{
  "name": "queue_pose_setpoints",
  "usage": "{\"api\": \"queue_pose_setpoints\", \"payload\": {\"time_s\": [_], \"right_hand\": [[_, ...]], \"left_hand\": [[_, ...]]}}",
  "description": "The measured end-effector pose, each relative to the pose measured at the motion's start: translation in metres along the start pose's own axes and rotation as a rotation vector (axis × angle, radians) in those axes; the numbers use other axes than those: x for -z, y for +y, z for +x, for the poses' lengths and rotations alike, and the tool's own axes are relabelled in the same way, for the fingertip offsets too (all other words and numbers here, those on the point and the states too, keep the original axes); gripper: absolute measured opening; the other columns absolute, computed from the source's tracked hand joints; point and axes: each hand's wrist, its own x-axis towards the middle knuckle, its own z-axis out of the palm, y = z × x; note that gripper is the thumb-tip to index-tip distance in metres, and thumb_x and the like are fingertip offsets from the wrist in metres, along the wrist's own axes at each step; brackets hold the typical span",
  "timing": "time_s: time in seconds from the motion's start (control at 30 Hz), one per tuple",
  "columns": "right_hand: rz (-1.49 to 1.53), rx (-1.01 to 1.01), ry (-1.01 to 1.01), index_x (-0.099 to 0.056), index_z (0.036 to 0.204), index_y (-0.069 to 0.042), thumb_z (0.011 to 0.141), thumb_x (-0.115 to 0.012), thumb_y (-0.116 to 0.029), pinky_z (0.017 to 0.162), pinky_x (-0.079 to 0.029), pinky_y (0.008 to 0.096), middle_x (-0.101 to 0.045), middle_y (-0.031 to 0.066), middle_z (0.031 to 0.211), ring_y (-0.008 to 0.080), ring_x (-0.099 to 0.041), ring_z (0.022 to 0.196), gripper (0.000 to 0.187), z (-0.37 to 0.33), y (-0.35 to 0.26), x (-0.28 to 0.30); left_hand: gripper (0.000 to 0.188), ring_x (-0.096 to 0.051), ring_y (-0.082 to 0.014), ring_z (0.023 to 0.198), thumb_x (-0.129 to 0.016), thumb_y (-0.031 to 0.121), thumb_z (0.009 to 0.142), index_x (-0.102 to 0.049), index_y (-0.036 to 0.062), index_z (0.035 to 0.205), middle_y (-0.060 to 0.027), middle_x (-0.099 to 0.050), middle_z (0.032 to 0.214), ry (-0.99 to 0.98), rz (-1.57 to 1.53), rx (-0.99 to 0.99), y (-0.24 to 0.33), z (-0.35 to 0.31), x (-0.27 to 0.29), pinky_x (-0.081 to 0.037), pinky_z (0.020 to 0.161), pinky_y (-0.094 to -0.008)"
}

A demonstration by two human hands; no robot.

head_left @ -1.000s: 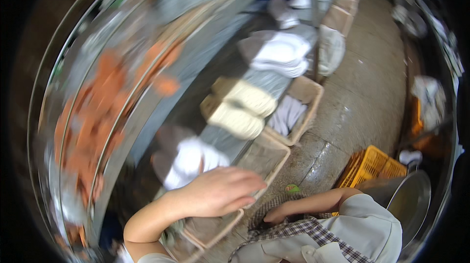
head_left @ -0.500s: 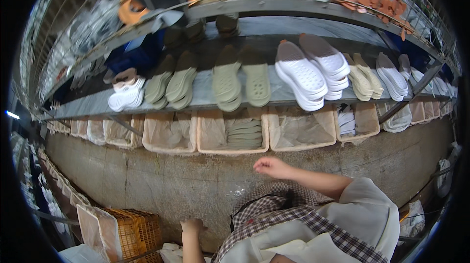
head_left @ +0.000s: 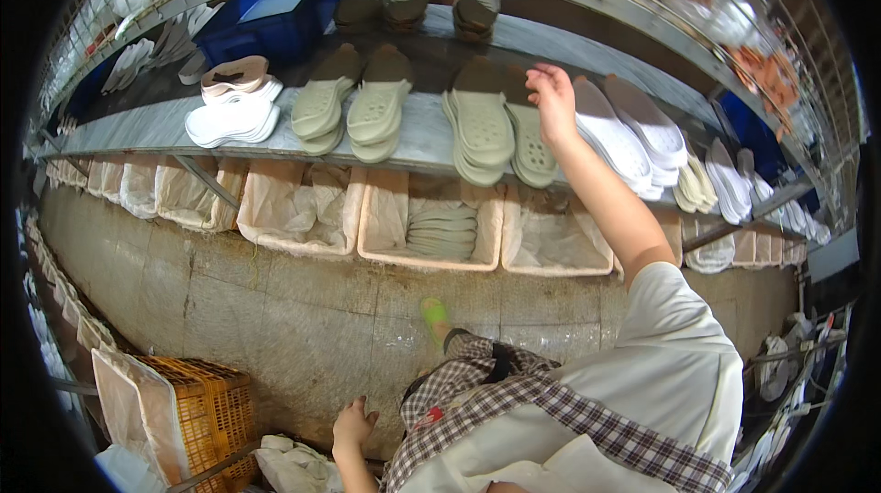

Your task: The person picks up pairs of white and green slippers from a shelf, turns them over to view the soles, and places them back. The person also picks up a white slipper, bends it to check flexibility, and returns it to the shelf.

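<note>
My right hand [head_left: 551, 100] reaches over the shelf, between a stack of pale green shoe soles [head_left: 530, 140] and a stack of white shoe soles [head_left: 606, 140]. Its fingers are loosely curled and apart, with nothing seen in them; whether they touch the green soles I cannot tell. Another pale green stack [head_left: 482, 126] lies just left of it, with its far ends in shadow. Low beside my body hangs my left hand [head_left: 353, 424], open and holding nothing, over the floor.
The metal shelf [head_left: 427, 149] carries more soles and a blue bin [head_left: 271, 21]. Lined baskets [head_left: 431, 264] stand beneath it, one with several green soles inside. An orange crate [head_left: 216, 410] sits at lower left. Wire racking [head_left: 642, 7] overhangs the shelf.
My right hand has gone from in front of my waist up and forward over the shelf. The view has shifted, and a foot in a green shoe now shows. My left hand stays low.
</note>
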Motion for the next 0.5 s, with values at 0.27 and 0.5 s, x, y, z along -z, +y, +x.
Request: {"api": "queue_pose_setpoints", "payload": {"time_s": [0.27, 0.5], "right_hand": [[0.094, -0.584, -0.05, -0.05, 0.116, -0.007, 0.079, -0.068, -0.024, 0.061, -0.048, 0.0301, -0.051, 0.0129, 0.083, 0.0206, -0.049, 0.07, 0.044, 0.243, 0.166, -0.019], [0.252, -0.795, -0.236, -0.053, 0.113, -0.006, 0.081, -0.066, -0.027, 0.064, -0.049, 0.0308, -0.055, 0.0103, 0.089, 0.0215, -0.053, 0.076, 0.04, 0.338, 0.258, -0.026]], "left_hand": [[0.053, -0.057, -0.036, 0.103, -0.062, 0.036, 0.081, -0.05, 0.0104, 0.126, -0.0196, -0.059, 0.113, -0.01, -0.113, 0.123, 0.028, 0.064, 0.052, -0.048, 0.083, -0.0451], [0.049, -0.059, -0.0357, 0.096, -0.06, 0.039, 0.083, -0.052, 0.0113, 0.122, -0.0187, -0.061, 0.105, -0.03, -0.237, 0.189, 0.048, 0.1, 0.07, -0.049, 0.079, -0.0452]]}}
